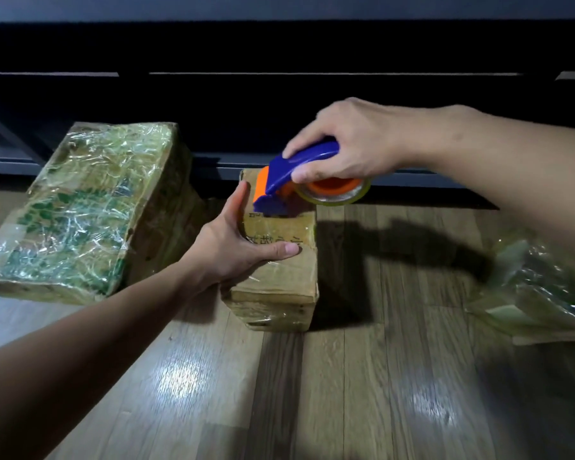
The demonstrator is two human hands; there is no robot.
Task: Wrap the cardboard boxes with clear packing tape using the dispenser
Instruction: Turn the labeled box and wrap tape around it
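Note:
A small brown cardboard box (281,280) with printed characters stands on the wooden floor, partly covered in clear tape. My left hand (236,247) grips its left side, thumb lying across the top face. My right hand (349,141) holds the blue handle of the tape dispenser (296,180), whose orange and blue front end rests on the far part of the box top. The clear tape roll (332,190) sits on an orange hub just right of the box. A larger box (80,210) with green print, wrapped in wrinkled clear tape, lies to the left.
A crumpled wad of clear plastic and tape (538,290) lies on the floor at the right. A dark low piece of furniture (279,94) runs along the back. The wooden floor (312,393) stretches toward me in front of the boxes.

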